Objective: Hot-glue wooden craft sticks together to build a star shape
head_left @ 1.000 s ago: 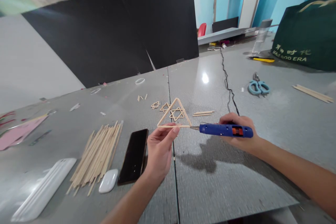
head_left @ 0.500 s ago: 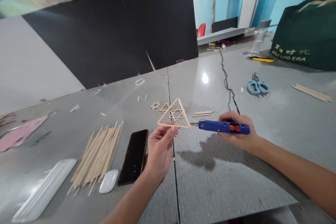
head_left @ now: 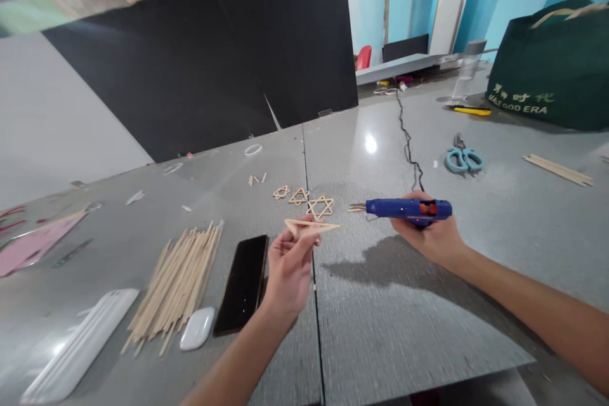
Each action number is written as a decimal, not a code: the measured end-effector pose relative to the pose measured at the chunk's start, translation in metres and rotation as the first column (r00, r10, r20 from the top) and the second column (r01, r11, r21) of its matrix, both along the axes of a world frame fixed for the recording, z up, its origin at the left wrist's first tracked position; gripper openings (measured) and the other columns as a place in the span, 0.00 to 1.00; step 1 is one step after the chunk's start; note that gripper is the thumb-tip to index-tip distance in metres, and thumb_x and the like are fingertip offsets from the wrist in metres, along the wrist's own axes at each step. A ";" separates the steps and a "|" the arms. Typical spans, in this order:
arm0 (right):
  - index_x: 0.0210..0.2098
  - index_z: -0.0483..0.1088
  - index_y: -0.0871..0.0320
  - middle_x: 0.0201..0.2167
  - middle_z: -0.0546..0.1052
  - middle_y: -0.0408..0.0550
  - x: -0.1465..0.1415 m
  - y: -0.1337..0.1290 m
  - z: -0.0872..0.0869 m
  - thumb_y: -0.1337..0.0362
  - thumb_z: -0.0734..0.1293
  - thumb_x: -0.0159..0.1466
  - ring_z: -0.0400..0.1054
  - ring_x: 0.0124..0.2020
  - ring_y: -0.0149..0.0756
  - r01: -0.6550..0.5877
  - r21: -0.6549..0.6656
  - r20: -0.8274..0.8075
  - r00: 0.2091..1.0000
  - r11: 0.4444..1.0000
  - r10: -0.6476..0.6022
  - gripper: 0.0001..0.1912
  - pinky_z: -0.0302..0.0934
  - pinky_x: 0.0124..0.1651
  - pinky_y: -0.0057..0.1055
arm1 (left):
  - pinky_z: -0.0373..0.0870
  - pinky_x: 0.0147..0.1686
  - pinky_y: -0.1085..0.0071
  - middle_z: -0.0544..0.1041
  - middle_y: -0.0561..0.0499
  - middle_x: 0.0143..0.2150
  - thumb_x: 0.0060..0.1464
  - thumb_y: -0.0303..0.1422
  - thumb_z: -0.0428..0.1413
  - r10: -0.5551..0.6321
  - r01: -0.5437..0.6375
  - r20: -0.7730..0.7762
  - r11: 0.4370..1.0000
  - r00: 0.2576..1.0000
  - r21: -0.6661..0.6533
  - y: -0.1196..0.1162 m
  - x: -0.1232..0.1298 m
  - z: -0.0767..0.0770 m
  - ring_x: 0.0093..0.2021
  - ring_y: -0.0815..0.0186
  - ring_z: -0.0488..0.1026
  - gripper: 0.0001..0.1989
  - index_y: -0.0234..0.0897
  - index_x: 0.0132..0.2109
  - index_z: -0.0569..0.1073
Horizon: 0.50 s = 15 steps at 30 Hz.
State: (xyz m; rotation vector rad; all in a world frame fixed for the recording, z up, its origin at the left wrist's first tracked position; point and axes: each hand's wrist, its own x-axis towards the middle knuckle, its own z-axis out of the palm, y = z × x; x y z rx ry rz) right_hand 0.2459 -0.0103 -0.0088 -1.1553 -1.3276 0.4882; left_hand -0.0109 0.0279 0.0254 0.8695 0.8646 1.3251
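Observation:
A triangle of thin wooden sticks (head_left: pixel 314 226) is pinched between the thumb and fingers of my left hand (head_left: pixel 291 266); it is tipped nearly edge-on above the table. My right hand (head_left: pixel 431 235) is wrapped round a blue hot glue gun (head_left: pixel 404 208), its nozzle pointing left and a gap away from the triangle. Just beyond my left hand lie three stick stars, a large one (head_left: pixel 321 206), a middle one (head_left: pixel 299 196) and a small one (head_left: pixel 281 193). A few loose sticks (head_left: pixel 356 209) lie partly hidden behind the nozzle.
On the left are a pile of wooden sticks (head_left: pixel 178 285), a black phone (head_left: pixel 242 285), a white case (head_left: pixel 197 328) and a white packet of sticks (head_left: pixel 80 346). Scissors (head_left: pixel 463 157), a yellow cutter (head_left: pixel 470 110), more sticks (head_left: pixel 557 170) and a green bag (head_left: pixel 547 70) lie right. A black cord (head_left: pixel 406 136) runs back.
The glue gun has drawn away from the triangle's corner, up and slightly right. My left hand has tilted the triangle from facing me to nearly edge-on.

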 end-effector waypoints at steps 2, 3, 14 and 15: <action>0.35 0.71 0.54 0.22 0.69 0.37 -0.001 0.001 0.002 0.61 0.73 0.61 0.63 0.21 0.30 -0.017 0.008 -0.015 1.000 1.000 0.017 0.08 0.59 0.25 0.26 | 0.74 0.37 0.80 0.85 0.50 0.38 0.37 0.39 0.82 -0.008 0.008 -0.019 1.000 1.000 -0.009 -0.001 -0.001 -0.001 0.34 0.73 0.77 0.21 0.39 0.40 0.87; 0.35 0.71 0.54 0.22 0.70 0.38 -0.001 0.001 0.002 0.62 0.73 0.61 0.63 0.22 0.30 -0.028 0.009 -0.012 1.000 1.000 0.028 0.08 0.59 0.25 0.26 | 0.74 0.38 0.79 0.85 0.50 0.40 0.38 0.40 0.81 -0.006 0.006 -0.032 1.000 0.999 -0.006 -0.001 -0.001 -0.001 0.35 0.72 0.78 0.22 0.40 0.41 0.87; 0.35 0.73 0.54 0.22 0.73 0.39 0.005 0.001 -0.007 0.60 0.74 0.57 0.66 0.21 0.32 -0.099 -0.098 0.104 0.989 0.990 0.109 0.09 0.59 0.25 0.28 | 0.81 0.50 0.67 0.87 0.48 0.40 0.59 0.36 0.70 0.289 -0.042 -0.408 0.855 0.866 0.517 -0.010 0.001 -0.006 0.44 0.61 0.85 0.05 0.41 0.41 0.87; 0.34 0.73 0.54 0.22 0.73 0.39 0.006 0.001 -0.008 0.61 0.73 0.57 0.67 0.21 0.32 -0.091 -0.095 0.128 0.986 0.991 0.102 0.08 0.59 0.26 0.28 | 0.81 0.50 0.68 0.87 0.48 0.40 0.60 0.35 0.69 0.314 -0.039 -0.406 0.828 0.858 0.559 -0.011 0.001 -0.006 0.44 0.62 0.85 0.04 0.42 0.42 0.87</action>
